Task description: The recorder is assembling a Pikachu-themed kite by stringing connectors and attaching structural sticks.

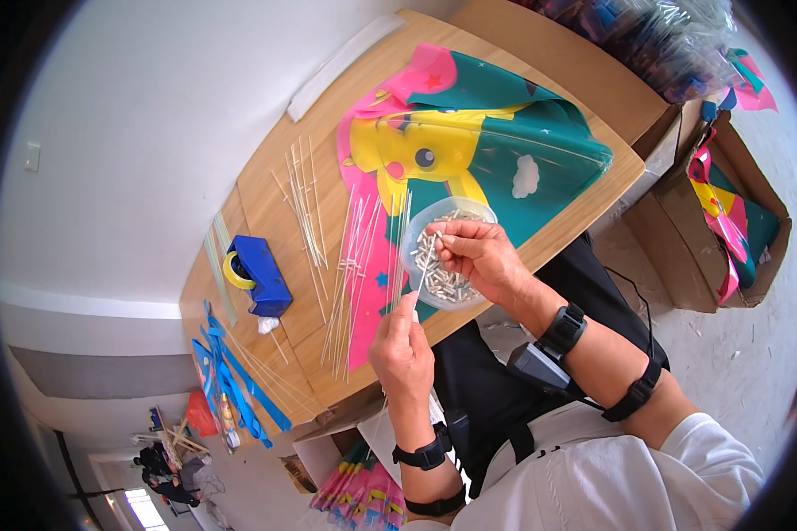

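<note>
My left hand (403, 356) is closed on a thin white rod (424, 271), which slants up across the bowl. At the rod's upper end, the thumb and forefinger of my right hand (483, 257) pinch a small piece, mostly hidden by the fingertips; it looks like one of the short white tubes. Under both hands stands a clear plastic bowl (413, 228) filled with short white tubes (452, 285). The bowl rests on a pink, green and yellow printed sheet (505, 164), close to the table's near edge. Several more thin rods (356, 274) lie just left of the bowl, some with small tubes on them.
Farther left on the wooden table (261, 190) are another bunch of rods (305, 208), a blue tape dispenser (261, 276) and blue strips (230, 376). At the right, an open cardboard box (677, 243) holds printed sheets. Plastic-wrapped goods (651, 44) are piled at the back right.
</note>
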The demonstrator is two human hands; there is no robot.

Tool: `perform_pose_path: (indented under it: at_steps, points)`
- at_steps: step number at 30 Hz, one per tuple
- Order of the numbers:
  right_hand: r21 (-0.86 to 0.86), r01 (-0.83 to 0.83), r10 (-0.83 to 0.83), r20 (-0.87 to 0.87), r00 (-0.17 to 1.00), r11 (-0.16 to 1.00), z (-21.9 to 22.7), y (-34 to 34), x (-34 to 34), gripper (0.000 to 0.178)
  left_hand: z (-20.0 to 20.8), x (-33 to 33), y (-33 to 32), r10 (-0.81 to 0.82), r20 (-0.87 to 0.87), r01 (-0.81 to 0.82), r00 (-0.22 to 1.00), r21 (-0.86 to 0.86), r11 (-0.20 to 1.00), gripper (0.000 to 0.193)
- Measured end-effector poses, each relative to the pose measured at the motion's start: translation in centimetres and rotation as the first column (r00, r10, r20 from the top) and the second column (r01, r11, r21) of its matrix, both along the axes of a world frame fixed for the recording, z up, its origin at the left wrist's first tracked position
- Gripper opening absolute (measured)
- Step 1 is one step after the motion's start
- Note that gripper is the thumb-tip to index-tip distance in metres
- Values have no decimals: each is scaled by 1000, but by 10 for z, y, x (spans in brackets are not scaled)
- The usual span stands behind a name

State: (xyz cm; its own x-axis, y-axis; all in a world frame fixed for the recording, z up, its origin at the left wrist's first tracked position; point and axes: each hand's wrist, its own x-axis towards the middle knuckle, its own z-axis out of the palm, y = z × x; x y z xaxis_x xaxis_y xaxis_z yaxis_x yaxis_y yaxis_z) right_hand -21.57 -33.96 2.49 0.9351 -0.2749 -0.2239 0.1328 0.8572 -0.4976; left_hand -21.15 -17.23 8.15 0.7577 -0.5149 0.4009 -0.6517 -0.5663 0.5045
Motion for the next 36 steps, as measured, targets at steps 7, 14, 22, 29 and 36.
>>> perform_pose_path:
  at_steps: [7,14,22,29,36]
  points:
    - [-4,9,-9,-4,1000,1000,1,0,0,13,1,-3,1,10,23,-10,1000,4,1000,34]
    - [17,54,-53,-38,998,998,4,2,-1,9,1,-6,3,6,40,-5,999,-29,1000,31]
    - [163,83,-82,-13,997,983,-5,3,-2,3,5,-14,5,77,-56,-76,995,17,997,24]
    - [218,67,-58,-49,997,974,4,3,-7,3,-1,-12,4,41,11,-40,999,-53,998,29]
    - [158,38,-31,-48,998,987,3,1,-9,11,3,-14,-1,49,-28,-50,998,-9,999,26]
